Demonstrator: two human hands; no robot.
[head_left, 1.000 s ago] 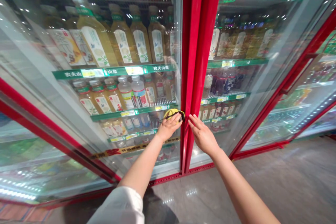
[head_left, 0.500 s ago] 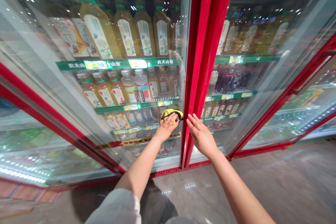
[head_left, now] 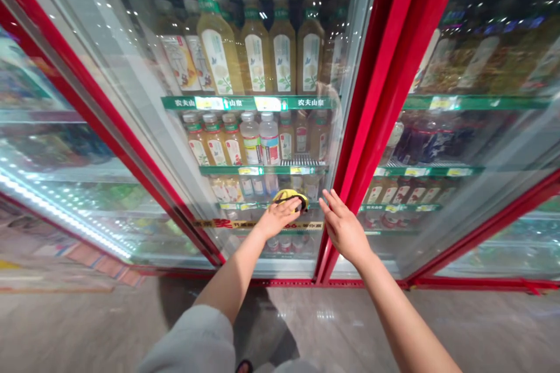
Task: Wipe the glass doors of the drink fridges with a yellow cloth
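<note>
My left hand lies over a yellow cloth with dark edging and presses it against the glass door of a drinks cooler. Its fingers point toward the upper right, with the cloth showing above and beyond them. Just to the right, my right hand is spread in front of the red door frame, with nothing in it. Whether its fingertips touch the frame cannot be made out.
Behind the glass stand tall bottles and shorter bottles on green-edged shelves. Another cooler section is at the right, and one more at the left. Grey floor lies below, with a shoe tip at the bottom.
The view has shifted left, so the cooler appears further right. My left hand and the cloth have moved left over the glass, away from the red frame.
</note>
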